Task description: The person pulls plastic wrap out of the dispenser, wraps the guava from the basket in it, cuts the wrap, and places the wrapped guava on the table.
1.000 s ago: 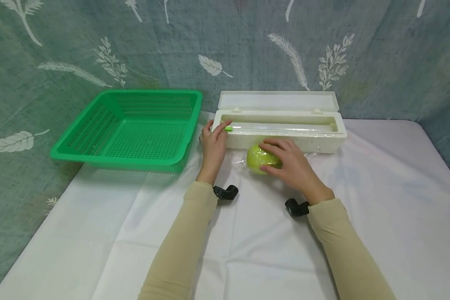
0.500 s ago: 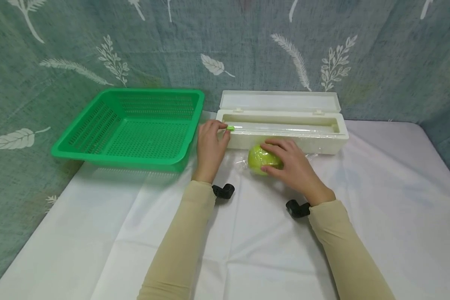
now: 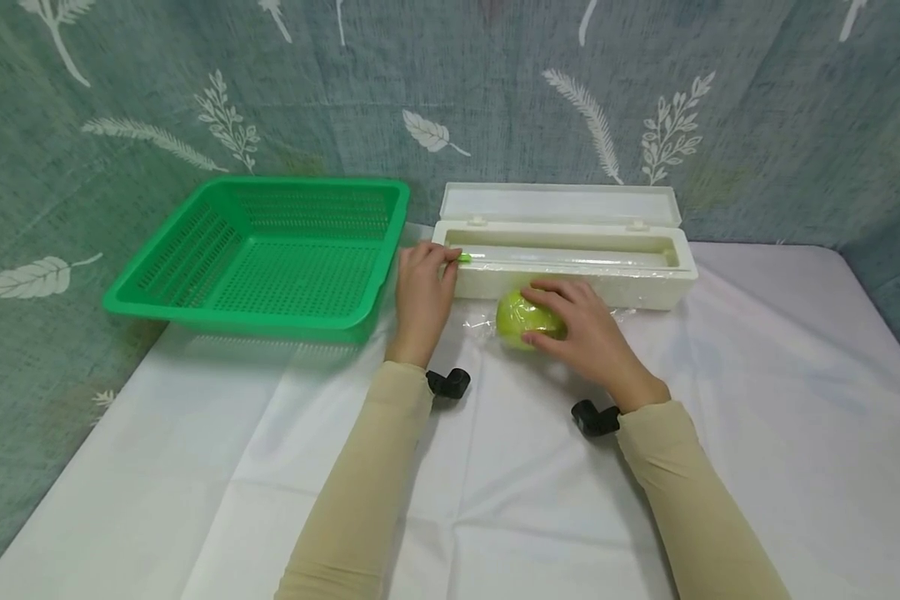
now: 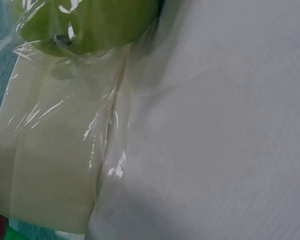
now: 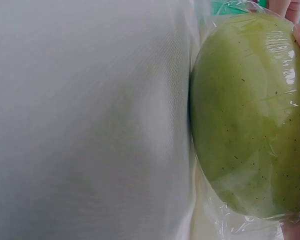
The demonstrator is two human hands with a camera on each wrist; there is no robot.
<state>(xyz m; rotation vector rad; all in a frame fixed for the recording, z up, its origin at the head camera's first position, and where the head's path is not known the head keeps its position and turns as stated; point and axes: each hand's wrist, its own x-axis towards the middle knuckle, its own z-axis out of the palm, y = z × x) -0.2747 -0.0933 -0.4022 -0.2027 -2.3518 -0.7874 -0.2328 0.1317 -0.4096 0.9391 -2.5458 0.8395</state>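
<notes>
A round, speckled green fruit [image 3: 517, 319], wrapped in clear cling film, sits on the white cloth against the front of an open cream cling film box [image 3: 648, 292]. My right hand [image 3: 588, 337] holds the fruit from the right, thumb in front and fingers over the top. At the box's left end, my left hand [image 3: 424, 287] pinches a small bright green slide cutter [image 3: 465, 257] on the front rim. Film [image 4: 55, 120] runs from the fruit over the box front in the left wrist view. That view barely shows the left hand itself.
A green perforated basket [image 3: 262, 321] stands to the left of the box. Behind the box body, its hinged lid [image 3: 558, 202] is raised near the patterned curtain [image 3: 495, 100]. White cloth [image 3: 525, 517] covers the table.
The left hand's fingers, raised and spread at the box's left end a second ago, have come together on the slide cutter, which has shifted slightly right. The right hand and fruit stay put.
</notes>
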